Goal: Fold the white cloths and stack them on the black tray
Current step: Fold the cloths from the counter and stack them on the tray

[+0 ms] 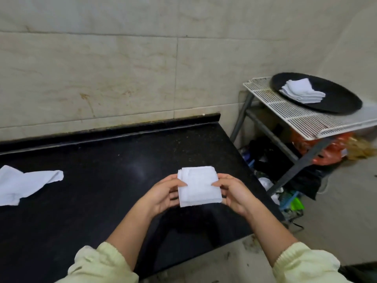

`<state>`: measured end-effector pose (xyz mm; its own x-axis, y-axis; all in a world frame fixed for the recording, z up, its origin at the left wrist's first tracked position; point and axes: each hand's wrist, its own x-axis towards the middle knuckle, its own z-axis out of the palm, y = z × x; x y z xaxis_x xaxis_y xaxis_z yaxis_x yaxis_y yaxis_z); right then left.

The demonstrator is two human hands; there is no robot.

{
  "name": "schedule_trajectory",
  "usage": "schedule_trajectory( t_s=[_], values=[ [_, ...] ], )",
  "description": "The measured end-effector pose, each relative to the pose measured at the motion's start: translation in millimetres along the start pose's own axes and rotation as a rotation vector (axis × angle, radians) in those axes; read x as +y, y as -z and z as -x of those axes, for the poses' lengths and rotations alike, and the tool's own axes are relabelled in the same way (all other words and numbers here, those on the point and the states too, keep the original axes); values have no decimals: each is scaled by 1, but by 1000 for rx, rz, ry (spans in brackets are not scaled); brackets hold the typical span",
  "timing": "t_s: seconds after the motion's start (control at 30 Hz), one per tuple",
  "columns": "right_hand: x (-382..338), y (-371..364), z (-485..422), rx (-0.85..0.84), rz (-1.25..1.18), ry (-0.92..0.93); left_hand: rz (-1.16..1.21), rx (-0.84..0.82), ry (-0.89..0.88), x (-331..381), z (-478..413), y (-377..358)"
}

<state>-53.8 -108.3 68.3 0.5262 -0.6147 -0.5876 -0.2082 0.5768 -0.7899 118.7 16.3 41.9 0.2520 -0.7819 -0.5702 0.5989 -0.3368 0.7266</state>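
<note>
Head view: a person's left hand [163, 194] and right hand [234, 193] pinch a folded white cloth [199, 185] by its side edges, fingers grasping it just above the black table [102, 180]. Folding looks complete; next, it likely needs carrying right to the cloth stack [302, 90] on the black tray [336, 99]. An unfolded cloth [24, 183] waits at left.

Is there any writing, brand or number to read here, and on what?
No readable text anywhere.
The folded cloth held by the left hand and right hand is plain white.
The black tray and its stack of cloths bear no marks.
Any print on the orange bags under the wire rack is too blurred to read.
</note>
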Motion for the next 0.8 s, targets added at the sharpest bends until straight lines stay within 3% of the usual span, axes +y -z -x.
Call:
schedule_trajectory(
  t_s=[0.33,0.8],
  values=[
    [-97,144,34,50,20,195,-163,-113,-135,39,-31,-168],
    [-261,250,-1,99,10,387,-209,-217,-245,147,-123,-317]
  ],
)
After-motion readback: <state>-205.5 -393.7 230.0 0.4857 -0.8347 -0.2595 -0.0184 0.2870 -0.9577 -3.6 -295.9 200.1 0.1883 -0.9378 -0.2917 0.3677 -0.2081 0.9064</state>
